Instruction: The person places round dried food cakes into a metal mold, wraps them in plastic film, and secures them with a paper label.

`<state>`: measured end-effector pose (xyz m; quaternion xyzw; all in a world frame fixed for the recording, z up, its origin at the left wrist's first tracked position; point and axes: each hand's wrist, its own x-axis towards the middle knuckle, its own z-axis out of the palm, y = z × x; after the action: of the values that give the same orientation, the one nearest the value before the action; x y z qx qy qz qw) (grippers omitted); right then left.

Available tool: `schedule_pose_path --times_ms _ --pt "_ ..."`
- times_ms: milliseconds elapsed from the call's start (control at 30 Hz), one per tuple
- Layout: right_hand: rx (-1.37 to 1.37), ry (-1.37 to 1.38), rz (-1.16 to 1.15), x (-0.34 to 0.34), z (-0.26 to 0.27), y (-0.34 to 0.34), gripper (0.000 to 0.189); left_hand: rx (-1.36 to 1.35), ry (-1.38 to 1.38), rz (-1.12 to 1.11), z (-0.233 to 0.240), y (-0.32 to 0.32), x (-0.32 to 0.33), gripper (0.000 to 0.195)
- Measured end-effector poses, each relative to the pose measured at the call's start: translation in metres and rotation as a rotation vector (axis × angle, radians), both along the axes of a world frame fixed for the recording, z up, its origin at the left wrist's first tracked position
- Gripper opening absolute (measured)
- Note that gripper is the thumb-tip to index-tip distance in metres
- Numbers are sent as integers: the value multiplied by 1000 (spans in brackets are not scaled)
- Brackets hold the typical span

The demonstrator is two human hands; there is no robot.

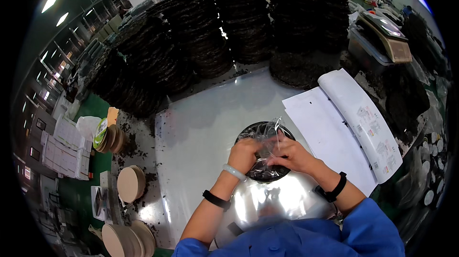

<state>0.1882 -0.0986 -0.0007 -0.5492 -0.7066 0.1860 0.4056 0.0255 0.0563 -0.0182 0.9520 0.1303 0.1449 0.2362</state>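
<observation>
A dark round disc, apparently a dried seaweed cake, lies in front of me within clear plastic film. My left hand has its fingers curled on the film at the disc's left side. Pinched in my right hand is a gathered part of the clear plastic film, which stands up above the disc. My fingers partly hide the disc's middle. Under it spreads a smooth, pale, translucent sheet on the table.
Tall stacks of dark ragged rounds line the back. Printed white sheets lie at right, one curled. Beyond them, a scale rests on a plastic bin. Stacks of round cardboard discs stand along the left edge amid dark crumbs.
</observation>
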Motion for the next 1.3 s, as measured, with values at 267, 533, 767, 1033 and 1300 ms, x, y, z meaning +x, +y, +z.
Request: schedule_pose_path --times_ms 267,533,767,1033,1300 --pt "-705 -106 339 39 30 12 29 -101 -315 -15 24 -41 6 36" --pt "-609 -53 -143 64 -3 68 65 -17 -375 224 14 -46 1 29" --pt "-454 -387 -491 27 3 55 52 194 -276 119 36 -65 4 47" --pt "-176 -155 -331 12 14 -73 59 324 76 251 23 -71 41 86" --pt "-312 -1589 -950 156 -44 -190 26 389 54 243 23 -89 30 38"
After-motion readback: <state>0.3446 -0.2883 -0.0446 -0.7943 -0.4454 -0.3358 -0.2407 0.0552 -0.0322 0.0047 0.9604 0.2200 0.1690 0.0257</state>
